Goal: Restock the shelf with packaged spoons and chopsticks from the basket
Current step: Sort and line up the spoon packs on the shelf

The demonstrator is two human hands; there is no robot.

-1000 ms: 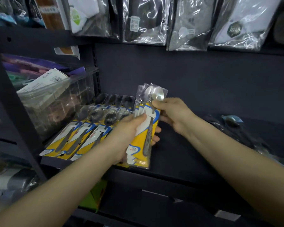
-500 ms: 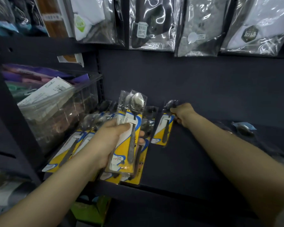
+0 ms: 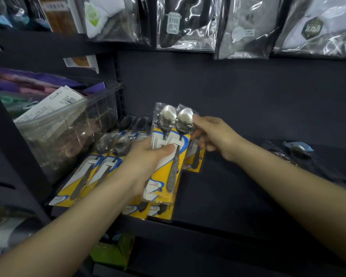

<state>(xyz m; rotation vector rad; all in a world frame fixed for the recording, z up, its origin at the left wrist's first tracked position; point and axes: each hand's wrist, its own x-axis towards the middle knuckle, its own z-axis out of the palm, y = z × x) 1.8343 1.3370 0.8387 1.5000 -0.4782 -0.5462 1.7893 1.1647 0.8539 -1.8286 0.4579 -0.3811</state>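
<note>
Yellow-carded spoon packs point(image 3: 169, 156) fan upright in the left hand's point(image 3: 146, 156) clasp; the right hand point(image 3: 214, 134) apparently pinches the rightmost pack's top, above the shelf point(image 3: 238, 188).

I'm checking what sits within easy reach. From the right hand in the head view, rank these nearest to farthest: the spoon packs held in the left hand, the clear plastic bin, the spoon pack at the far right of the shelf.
1. Spoon packs held in the left hand: touching the right hand.
2. Spoon pack at far right: lying on the shelf.
3. Clear plastic bin: far left.
</note>
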